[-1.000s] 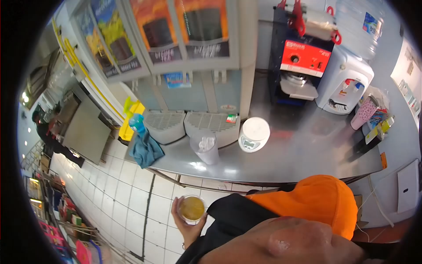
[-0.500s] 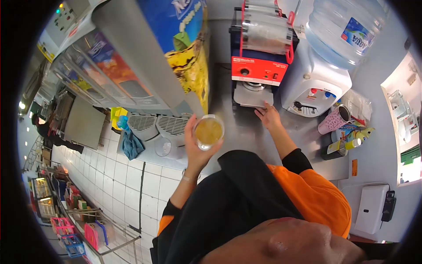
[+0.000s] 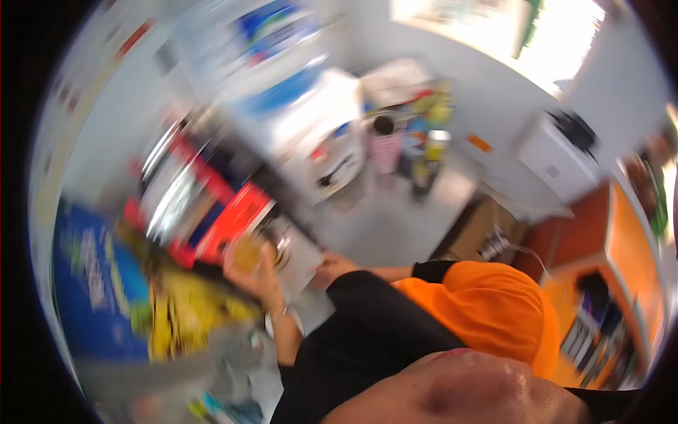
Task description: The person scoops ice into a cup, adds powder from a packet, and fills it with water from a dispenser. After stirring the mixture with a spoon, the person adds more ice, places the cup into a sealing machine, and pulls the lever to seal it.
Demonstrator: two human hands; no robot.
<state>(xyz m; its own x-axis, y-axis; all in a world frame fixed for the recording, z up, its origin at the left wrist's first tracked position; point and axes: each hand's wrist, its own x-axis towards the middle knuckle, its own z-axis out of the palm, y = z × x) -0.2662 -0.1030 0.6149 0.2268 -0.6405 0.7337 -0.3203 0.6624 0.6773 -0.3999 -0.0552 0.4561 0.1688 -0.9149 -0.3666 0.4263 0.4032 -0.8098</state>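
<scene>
Left of centre, the left hand (image 3: 258, 279) wraps a clear round cup (image 3: 247, 254) of amber liquid, held just before the red-and-blue boxy sealing machine (image 3: 212, 212). The right hand (image 3: 332, 267) lies by the machine's pale flat tray (image 3: 302, 258) — its grip is lost in blur.

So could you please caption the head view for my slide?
Blurred view: left hand holds cup at red machine; right hand on its tray.

Clear glossy plastic cup (image 3: 247, 253) in left hand (image 3: 256, 277), glossy red-fronted sealing machine (image 3: 212, 212) with shiny metal tray, smooth brushed-metal worktop (image 3: 381, 226), matt orange-and-black cloth sleeves.
</scene>
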